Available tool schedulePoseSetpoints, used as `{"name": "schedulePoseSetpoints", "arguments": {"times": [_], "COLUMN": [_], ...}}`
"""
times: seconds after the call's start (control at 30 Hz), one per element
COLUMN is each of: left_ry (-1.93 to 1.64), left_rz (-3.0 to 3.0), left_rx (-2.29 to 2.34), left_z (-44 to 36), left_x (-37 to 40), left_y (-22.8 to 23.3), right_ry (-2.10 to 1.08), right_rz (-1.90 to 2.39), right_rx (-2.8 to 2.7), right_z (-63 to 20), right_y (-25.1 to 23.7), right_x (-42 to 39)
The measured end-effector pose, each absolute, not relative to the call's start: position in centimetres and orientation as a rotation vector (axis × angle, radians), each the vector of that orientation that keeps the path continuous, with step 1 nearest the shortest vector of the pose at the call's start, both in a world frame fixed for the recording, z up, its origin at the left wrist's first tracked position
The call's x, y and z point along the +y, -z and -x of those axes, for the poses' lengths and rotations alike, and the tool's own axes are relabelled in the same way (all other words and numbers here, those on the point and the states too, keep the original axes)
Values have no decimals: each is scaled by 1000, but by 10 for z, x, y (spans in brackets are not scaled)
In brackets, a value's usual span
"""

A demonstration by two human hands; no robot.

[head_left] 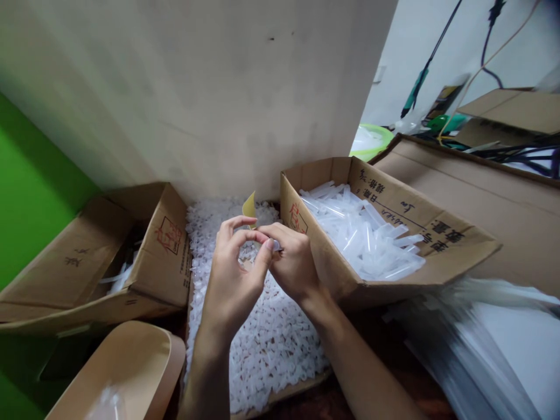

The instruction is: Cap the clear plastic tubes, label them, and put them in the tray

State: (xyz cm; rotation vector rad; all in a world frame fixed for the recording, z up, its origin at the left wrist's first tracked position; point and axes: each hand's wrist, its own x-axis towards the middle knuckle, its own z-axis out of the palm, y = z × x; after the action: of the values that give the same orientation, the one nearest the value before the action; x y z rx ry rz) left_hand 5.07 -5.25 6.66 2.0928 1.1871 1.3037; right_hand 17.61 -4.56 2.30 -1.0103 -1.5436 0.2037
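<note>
My left hand [234, 274] and my right hand [292, 262] meet fingertip to fingertip above an open box [301, 382] filled with small white plastic pieces [266, 344]. Between the fingertips sits a small clear plastic part [275, 246], mostly hidden by the fingers; both hands pinch it. To the right, a tilted cardboard box [332, 262] holds several clear plastic tubes [363, 233].
A cardboard box [144, 262] lies tipped at the left with clear tubes showing inside. A tan scoop-like container [131, 367] is at the bottom left. A white board stands behind. More cardboard [481, 186], cables and a green bowl [371, 140] lie at the right.
</note>
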Motion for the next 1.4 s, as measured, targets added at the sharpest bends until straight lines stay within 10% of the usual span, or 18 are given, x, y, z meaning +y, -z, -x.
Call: {"name": "schedulePoseSetpoints", "arguments": {"times": [0.63, 1.07, 1.4], "left_ry": [-1301, -1597, -1675], "left_rz": [-2517, -1612, -1516], "left_rx": [1417, 1263, 1369], "left_z": [0, -33, -25], "left_x": [-23, -3, 6], "left_y": [-56, -18, -13], "right_ry": [-444, -478, -658], "right_rz": [995, 892, 394], "right_rx": [-1495, -1299, -2298], "right_z": [-179, -149, -2], "right_y": [-34, -49, -47], "right_x": [-53, -86, -124]}}
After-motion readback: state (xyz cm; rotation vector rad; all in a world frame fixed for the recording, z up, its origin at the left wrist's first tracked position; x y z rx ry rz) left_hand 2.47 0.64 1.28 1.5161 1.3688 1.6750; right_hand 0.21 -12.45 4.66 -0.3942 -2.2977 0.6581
